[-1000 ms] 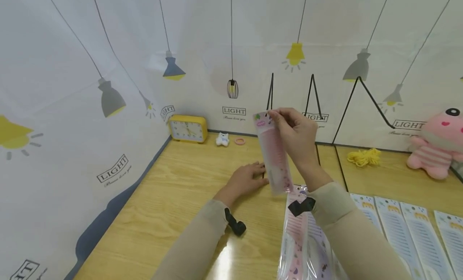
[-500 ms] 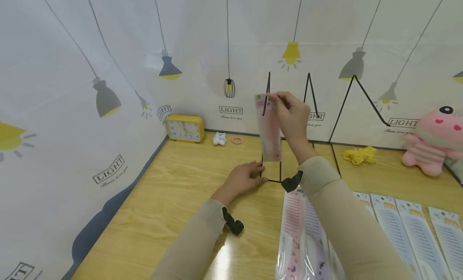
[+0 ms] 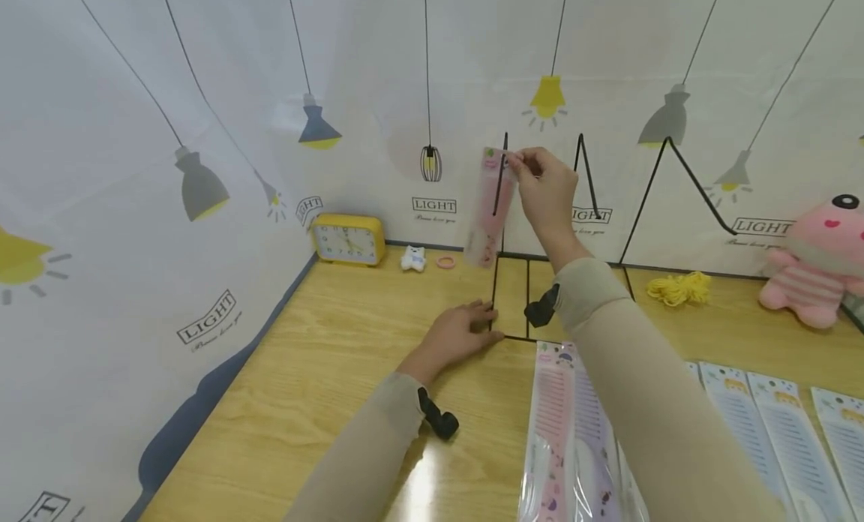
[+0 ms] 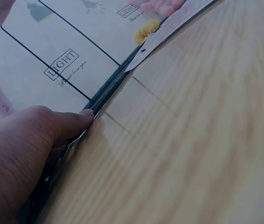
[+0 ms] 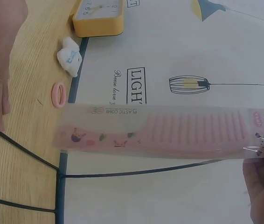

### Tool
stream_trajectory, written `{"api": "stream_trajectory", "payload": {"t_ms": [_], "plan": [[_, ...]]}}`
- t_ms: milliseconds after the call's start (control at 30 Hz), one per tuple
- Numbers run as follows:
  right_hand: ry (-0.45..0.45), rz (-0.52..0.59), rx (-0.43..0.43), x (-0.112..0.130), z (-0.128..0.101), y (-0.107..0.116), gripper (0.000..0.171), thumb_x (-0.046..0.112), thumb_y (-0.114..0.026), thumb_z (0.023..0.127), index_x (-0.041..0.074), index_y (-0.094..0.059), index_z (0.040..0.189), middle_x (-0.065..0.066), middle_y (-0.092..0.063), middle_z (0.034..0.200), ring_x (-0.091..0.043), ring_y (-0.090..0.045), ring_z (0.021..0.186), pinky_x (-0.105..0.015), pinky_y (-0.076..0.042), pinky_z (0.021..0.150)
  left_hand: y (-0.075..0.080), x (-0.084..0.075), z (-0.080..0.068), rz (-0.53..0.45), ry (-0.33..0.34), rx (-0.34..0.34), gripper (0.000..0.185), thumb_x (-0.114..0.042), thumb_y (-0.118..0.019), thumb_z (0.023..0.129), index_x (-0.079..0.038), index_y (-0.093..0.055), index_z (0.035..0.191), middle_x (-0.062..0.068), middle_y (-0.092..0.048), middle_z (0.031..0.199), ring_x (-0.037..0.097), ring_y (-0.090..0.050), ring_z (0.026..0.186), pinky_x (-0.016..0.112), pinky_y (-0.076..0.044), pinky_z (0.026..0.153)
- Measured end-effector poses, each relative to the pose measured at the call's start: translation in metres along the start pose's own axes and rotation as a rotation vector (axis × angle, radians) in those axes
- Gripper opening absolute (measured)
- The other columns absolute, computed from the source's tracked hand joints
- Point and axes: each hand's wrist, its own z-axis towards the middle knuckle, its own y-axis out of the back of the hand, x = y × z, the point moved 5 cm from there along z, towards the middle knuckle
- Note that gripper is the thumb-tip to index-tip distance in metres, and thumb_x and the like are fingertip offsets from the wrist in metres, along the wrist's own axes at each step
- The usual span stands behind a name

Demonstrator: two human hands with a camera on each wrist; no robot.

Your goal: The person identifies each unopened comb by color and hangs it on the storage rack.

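My right hand [image 3: 548,188] pinches the top corner of a clear-packaged pink comb [image 5: 192,133] between thumb and fingers. The package hangs down in front of the wall, lower end tilted left. A thin prong of a black wire rack [image 3: 499,188] crosses the front of the package's upper half, close to its header hole. My left hand [image 3: 455,334] rests at the left front corner of the rack's base on the table. In the left wrist view its thumb [image 4: 78,122] lies along the dark base wire, the other fingers mostly hidden.
Packaged pink and purple combs [image 3: 553,432] lie at front right, with several blue ones [image 3: 776,424] farther right. Two more wire prongs [image 3: 587,169] rise beside the rack. A yellow clock [image 3: 349,239], bear figure [image 3: 413,259], pink ring [image 3: 445,262], yellow cord [image 3: 678,289] and pink plush [image 3: 813,267] line the back.
My right hand has raised the pink comb package up to the prong, its lower end swinging left. My left hand stays at the rack's base.
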Motion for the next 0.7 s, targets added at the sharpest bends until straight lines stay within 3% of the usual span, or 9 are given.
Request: {"api": "stream_trajectory", "payload": {"t_ms": [267, 467, 700], "plan": [[-0.057, -0.004, 0.023, -0.002, 0.001, 0.001, 0.025, 0.027, -0.068, 0.098, 0.004, -0.073, 0.106, -0.009, -0.074, 0.097, -0.010, -0.063, 0.081, -0.018, -0.050, 0.068, 0.000, 0.000, 0.002, 0.016, -0.007, 0.001, 0.054, -0.053, -0.062, 0.096, -0.024, -0.060, 0.141, -0.009, -0.047, 0.153, 0.014, -0.035, 0.146, 0.038, -0.029, 0.120], [-0.145, 0.007, 0.004, -0.015, -0.010, 0.010, 0.035, 0.037, -0.064, 0.099, 0.005, -0.072, 0.108, -0.009, -0.074, 0.099, -0.013, -0.065, 0.084, -0.020, -0.051, 0.072, 0.000, 0.000, 0.002, 0.012, -0.006, -0.007, 0.054, -0.054, -0.062, 0.096, -0.024, -0.061, 0.141, -0.009, -0.047, 0.152, 0.014, -0.036, 0.145, 0.038, -0.030, 0.119], [-0.251, -0.043, 0.163, -0.039, -0.055, 0.033, 0.054, 0.061, -0.066, 0.089, 0.011, -0.074, 0.107, -0.005, -0.074, 0.101, -0.017, -0.065, 0.090, -0.032, -0.051, 0.079, -0.003, 0.000, 0.002, 0.010, -0.006, -0.010, 0.054, -0.054, -0.062, 0.096, -0.024, -0.061, 0.140, -0.008, -0.047, 0.153, 0.014, -0.036, 0.145, 0.039, -0.030, 0.119]]}}
